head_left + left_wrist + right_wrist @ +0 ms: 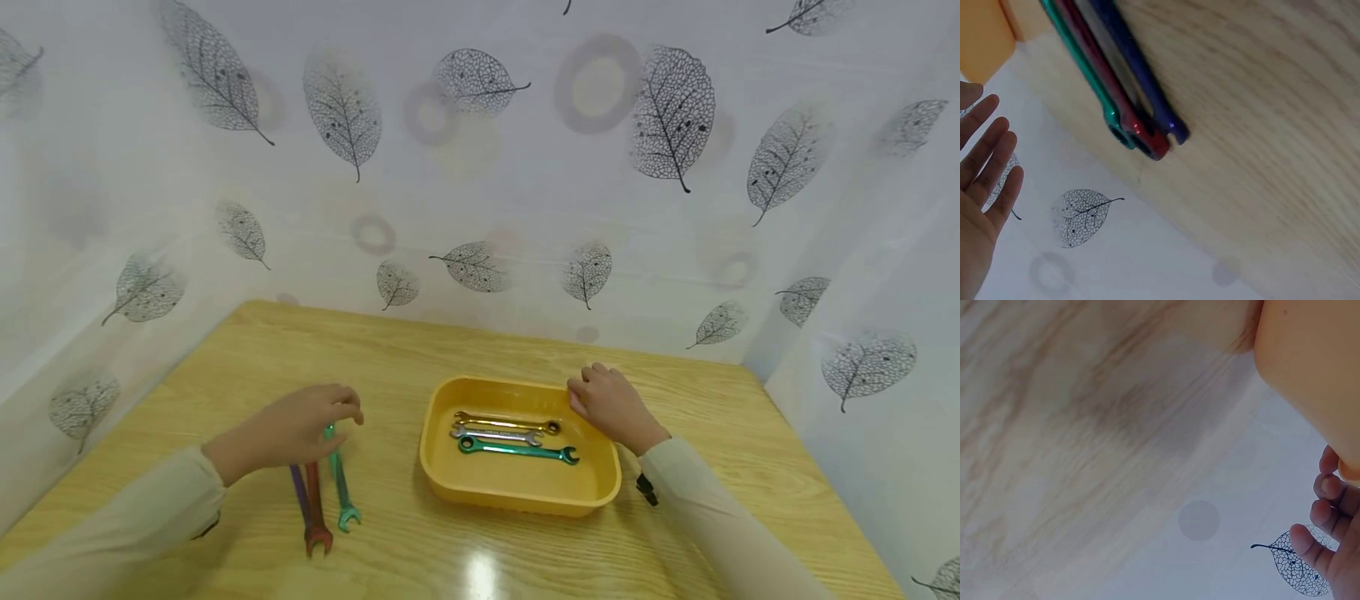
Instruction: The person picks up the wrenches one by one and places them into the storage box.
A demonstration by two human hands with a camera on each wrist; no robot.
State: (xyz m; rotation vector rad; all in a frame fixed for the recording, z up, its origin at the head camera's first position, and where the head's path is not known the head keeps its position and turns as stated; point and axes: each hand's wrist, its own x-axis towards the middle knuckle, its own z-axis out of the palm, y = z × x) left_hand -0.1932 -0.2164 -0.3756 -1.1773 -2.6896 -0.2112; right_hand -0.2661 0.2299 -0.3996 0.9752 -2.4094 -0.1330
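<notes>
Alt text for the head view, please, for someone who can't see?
A right hand holds a yellow tray of three wrenches by the rim; the left hand hovers above more wrenches on a wooden table, before a leaf-print backdrop.

Shiny metal wrenches [517, 450], plastic tray [517, 502]

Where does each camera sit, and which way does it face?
Head: on the head, facing forward and down at the yellow tray; left hand, right hand and sleeves show.
Left wrist: on that wrist, facing the loose wrenches; left hand shows partly.
Right wrist: on that wrist, facing table, backdrop and tray wall; right hand shows partly.
Head and left wrist share the loose wrenches.
</notes>
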